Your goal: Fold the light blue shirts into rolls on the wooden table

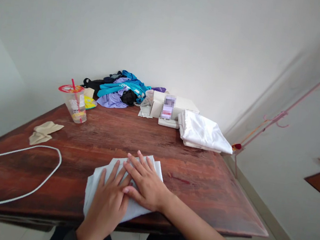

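Observation:
A folded white cloth (95, 182) lies at the near edge of the wooden table (110, 133). My left hand (108, 202) rests flat on it with fingers stretched out. My right hand (144, 181) lies flat too, fingers spread, partly over the left hand's fingers and pressing on the cloth's upper part. Neither hand grips anything.
A stack of folded white cloth (202, 133) sits at the far right, beside a white box (177, 103). A heap of coloured clothes (122, 89) lies at the back. A plastic cup with a red straw (76, 104), a beige rag (43, 131) and a white cable (34, 187) are to the left.

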A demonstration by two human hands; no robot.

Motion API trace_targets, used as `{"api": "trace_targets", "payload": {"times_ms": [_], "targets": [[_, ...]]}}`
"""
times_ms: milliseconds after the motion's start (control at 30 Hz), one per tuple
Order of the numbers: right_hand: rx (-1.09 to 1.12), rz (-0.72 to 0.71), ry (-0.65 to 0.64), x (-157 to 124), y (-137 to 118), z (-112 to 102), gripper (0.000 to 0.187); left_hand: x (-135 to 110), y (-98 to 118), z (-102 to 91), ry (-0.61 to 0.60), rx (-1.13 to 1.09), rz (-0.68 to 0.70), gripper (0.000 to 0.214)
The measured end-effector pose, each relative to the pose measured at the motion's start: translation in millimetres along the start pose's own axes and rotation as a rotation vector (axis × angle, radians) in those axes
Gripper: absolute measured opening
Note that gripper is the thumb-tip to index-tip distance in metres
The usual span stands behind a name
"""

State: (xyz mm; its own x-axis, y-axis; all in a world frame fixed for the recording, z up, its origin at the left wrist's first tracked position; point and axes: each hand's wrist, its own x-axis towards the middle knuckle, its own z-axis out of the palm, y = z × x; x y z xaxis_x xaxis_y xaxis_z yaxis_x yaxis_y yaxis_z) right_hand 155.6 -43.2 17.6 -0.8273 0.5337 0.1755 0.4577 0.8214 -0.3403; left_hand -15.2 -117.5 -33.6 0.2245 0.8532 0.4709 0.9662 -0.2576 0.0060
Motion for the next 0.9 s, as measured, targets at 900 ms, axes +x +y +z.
{"api": "trace_targets", "payload": {"times_ms": [900], "targets": [[1.081,0.661,0.443,-45,25,-8,0.056,3,-7,-11.9,-0.125,0.021,-0.04,0.05]]}}
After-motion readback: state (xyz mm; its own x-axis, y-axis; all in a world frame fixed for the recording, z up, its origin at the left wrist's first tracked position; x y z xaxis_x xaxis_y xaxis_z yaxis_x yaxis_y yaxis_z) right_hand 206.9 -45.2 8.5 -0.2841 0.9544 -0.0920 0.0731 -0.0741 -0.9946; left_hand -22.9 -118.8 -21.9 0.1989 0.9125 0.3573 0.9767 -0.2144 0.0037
